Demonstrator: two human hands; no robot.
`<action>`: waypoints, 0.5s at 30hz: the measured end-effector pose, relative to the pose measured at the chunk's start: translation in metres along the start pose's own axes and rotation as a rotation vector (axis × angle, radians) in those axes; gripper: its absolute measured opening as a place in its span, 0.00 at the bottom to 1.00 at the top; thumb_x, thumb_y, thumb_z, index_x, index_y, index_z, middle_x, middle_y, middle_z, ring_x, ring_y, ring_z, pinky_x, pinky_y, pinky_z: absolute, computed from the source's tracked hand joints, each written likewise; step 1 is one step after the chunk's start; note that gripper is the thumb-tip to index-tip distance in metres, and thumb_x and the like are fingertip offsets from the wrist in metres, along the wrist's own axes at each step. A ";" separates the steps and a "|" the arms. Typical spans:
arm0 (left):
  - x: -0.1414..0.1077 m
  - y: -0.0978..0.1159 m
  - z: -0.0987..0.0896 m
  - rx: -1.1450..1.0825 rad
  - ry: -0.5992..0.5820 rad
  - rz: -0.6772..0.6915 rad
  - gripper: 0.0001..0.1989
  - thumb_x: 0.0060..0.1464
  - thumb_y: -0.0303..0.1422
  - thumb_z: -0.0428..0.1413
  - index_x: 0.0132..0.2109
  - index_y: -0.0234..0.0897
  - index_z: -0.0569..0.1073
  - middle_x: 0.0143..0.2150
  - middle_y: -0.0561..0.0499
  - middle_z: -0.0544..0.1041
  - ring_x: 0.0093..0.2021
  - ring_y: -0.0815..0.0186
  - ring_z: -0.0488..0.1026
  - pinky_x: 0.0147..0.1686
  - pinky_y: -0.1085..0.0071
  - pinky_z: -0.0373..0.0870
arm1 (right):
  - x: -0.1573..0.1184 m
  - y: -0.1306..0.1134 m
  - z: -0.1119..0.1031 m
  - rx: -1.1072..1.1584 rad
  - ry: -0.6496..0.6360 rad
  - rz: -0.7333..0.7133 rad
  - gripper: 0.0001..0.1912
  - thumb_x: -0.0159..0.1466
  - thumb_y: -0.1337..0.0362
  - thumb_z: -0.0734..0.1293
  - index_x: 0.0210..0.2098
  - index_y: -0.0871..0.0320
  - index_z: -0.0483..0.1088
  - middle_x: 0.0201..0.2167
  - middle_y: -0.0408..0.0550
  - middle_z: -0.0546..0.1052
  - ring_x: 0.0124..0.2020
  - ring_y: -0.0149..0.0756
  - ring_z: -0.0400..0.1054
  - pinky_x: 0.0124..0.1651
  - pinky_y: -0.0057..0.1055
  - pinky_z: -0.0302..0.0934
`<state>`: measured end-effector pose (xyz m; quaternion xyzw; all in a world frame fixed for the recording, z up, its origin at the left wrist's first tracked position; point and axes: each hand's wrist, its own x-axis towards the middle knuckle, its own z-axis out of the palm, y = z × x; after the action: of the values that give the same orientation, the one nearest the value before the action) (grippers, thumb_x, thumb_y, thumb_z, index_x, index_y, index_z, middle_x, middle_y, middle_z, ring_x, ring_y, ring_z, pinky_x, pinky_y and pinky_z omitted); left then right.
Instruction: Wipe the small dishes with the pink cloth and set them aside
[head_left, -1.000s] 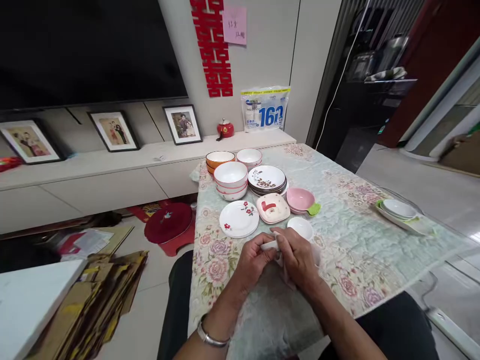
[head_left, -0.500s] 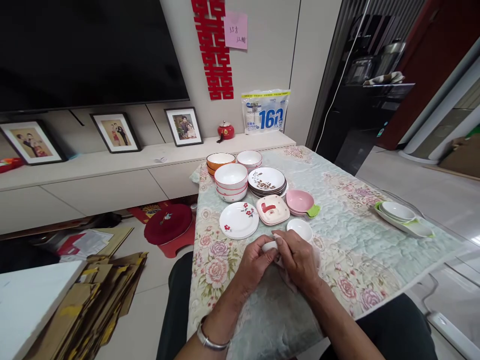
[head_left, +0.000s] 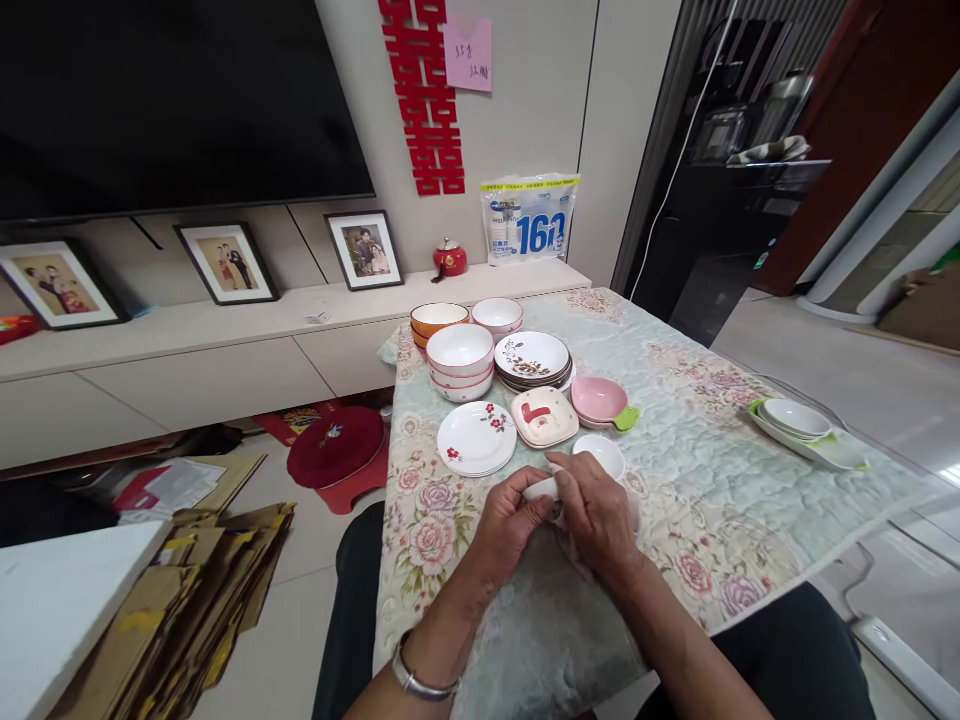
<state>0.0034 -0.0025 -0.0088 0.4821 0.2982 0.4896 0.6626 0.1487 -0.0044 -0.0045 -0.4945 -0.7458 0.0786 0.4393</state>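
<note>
My left hand (head_left: 508, 518) pinches a small white dish (head_left: 541, 489) near the table's front edge. On the dish's right side, my right hand (head_left: 600, 508) is closed round a pale cloth (head_left: 576, 556), its fingers pressed to the rim. Just behind my hands lies a small white bowl (head_left: 602, 453). White plates with red flowers (head_left: 477, 440) are stacked to the left, beside a square dish with a red figure (head_left: 545, 417). Pink dishes with a green handle (head_left: 599, 399) stand behind the small bowl. Much of the held dish is hidden by my fingers.
Pink-rimmed bowls (head_left: 460, 362), orange bowls (head_left: 439, 318) and brown-patterned plates (head_left: 532, 357) stand farther back on the flowered tablecloth (head_left: 675, 500). Small white dishes (head_left: 796, 420) lie at the right. A red stool (head_left: 337, 450) and flattened cardboard (head_left: 180, 610) are on the left.
Both hands stay at the small dish, with slight shifts of the fingers. The view has moved a little; the stacks of dishes stand as before.
</note>
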 end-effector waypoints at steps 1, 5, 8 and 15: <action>0.000 0.002 0.000 0.095 0.004 -0.013 0.09 0.53 0.36 0.62 0.37 0.34 0.76 0.32 0.52 0.73 0.33 0.67 0.66 0.36 0.71 0.63 | -0.001 -0.001 0.001 -0.028 -0.022 -0.042 0.19 0.72 0.61 0.54 0.50 0.60 0.72 0.40 0.55 0.77 0.41 0.41 0.71 0.42 0.36 0.67; -0.001 0.009 0.001 0.180 -0.003 -0.001 0.09 0.53 0.36 0.62 0.35 0.34 0.76 0.31 0.53 0.72 0.32 0.68 0.66 0.35 0.72 0.62 | -0.002 -0.003 0.001 -0.023 -0.030 -0.072 0.18 0.72 0.62 0.54 0.52 0.59 0.71 0.40 0.55 0.77 0.41 0.40 0.72 0.41 0.36 0.68; 0.000 0.006 0.002 -0.098 -0.003 0.016 0.11 0.49 0.37 0.65 0.36 0.34 0.77 0.33 0.51 0.74 0.35 0.66 0.68 0.38 0.71 0.64 | 0.001 -0.002 -0.001 0.083 0.041 0.056 0.20 0.73 0.60 0.52 0.48 0.58 0.74 0.35 0.51 0.78 0.36 0.39 0.72 0.39 0.35 0.67; 0.001 -0.001 0.001 -0.265 0.023 -0.109 0.15 0.46 0.38 0.68 0.38 0.33 0.76 0.35 0.50 0.77 0.34 0.68 0.69 0.38 0.71 0.64 | 0.005 0.002 -0.004 0.179 0.013 0.251 0.24 0.73 0.56 0.52 0.42 0.58 0.77 0.32 0.48 0.79 0.33 0.37 0.71 0.36 0.31 0.64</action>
<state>0.0046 -0.0020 -0.0089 0.3677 0.2642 0.4934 0.7426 0.1527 -0.0007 -0.0002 -0.5431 -0.6654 0.1959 0.4732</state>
